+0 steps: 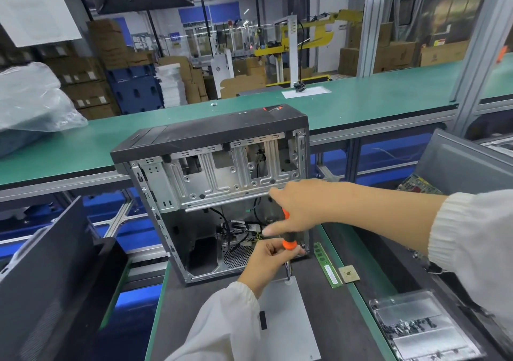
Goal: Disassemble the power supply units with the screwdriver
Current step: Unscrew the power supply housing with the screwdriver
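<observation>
The dark work surface (pixel 327 319) carries an open computer case (pixel 216 188). Directly before the case lies a grey power supply unit (pixel 288 322). Right of the case lie a memory module (pixel 329 266) and a processor chip (pixel 349 274).

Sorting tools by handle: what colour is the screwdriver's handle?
Orange and black; the screwdriver shows best in the head view.

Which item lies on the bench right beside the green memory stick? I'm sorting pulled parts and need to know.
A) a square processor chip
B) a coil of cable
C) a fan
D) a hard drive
A: a square processor chip lies just right of the green memory stick.
</observation>
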{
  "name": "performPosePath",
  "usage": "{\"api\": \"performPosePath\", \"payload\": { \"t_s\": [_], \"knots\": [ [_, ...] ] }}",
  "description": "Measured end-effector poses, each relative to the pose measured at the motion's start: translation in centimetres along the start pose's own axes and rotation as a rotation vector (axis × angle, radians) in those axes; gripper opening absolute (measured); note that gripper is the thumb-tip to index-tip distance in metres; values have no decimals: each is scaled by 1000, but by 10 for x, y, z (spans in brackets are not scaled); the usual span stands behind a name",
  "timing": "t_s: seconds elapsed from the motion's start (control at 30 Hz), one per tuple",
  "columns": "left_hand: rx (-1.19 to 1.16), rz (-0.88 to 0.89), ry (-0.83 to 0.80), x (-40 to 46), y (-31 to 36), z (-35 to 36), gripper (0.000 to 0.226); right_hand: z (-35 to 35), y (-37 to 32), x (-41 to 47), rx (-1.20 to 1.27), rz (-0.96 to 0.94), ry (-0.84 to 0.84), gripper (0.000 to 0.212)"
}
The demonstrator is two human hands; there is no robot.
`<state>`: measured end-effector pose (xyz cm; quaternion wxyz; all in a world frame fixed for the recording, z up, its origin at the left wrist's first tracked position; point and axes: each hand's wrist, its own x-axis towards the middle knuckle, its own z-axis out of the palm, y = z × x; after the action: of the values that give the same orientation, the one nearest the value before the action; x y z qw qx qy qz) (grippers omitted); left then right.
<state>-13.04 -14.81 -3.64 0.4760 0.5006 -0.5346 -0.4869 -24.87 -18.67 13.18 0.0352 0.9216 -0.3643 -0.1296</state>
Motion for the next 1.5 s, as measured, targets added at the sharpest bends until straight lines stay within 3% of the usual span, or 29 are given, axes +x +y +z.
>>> {"api": "performPosePath", "payload": {
  "t_s": [0.1, 0.17, 0.27, 0.4, 0.5, 0.6, 0.73, 0.83, 0.9, 0.97, 1.07, 1.17, 1.23, 1.27, 1.33, 1.43, 1.5],
  "knots": [
    [14, -8, -10, 0, 0, 0, 16, 0, -1, 0, -129, 1, 56, 53],
    [18, -7, -2, 0, 0, -1, 16, -2, 2, -1, 57, -97, -73, 26],
    [11, -6, 22, -2, 2, 0, 16, -7, 7, -2, 209, -144, -185, 55],
    [9, -4, 20, -4, 2, 0, 18, -3, -1, 2, -82, 29, 74, 63],
    [11, -14, 11, -3, 2, -1, 18, -7, 1, 3, -16, -81, -38, 27],
    [3, -27, 34, -3, 3, 0, 17, -21, 12, 0, 191, -156, -274, 56],
    [16, -33, 32, -4, 2, -1, 15, -19, 5, 0, 161, 53, -162, 79],
    [12, -46, 27, -3, 4, -2, 17, -8, 1, 6, -44, -1, -47, 53],
    [29, -38, 18, -3, 5, -1, 18, -12, 3, 6, 27, -82, -146, 23],
    [46, -27, 11, -2, 5, 0, 20, -20, 8, 3, 122, -138, -239, 48],
    [62, -6, 9, -3, 7, 2, 22, -19, 3, 2, 67, -76, -93, 60],
    [60, -10, -2, -3, 9, 2, 23, -10, -3, 4, -102, -20, -1, 53],
    [57, -18, 5, -4, 9, 2, 22, -12, 1, 5, -42, -87, -87, 26],
    [56, -22, 10, -4, 9, 2, 21, -17, 4, 5, 30, -132, -160, 25],
    [58, -26, 16, -4, 10, 1, 20, -24, 10, 4, 165, -185, -233, 51],
    [59, -30, 17, -4, 12, 0, 20, -21, 4, 4, 76, -59, -72, 70],
    [61, -35, 17, -3, 12, 0, 19, -15, -4, 6, -81, 22, 48, 63]
  ]
}}
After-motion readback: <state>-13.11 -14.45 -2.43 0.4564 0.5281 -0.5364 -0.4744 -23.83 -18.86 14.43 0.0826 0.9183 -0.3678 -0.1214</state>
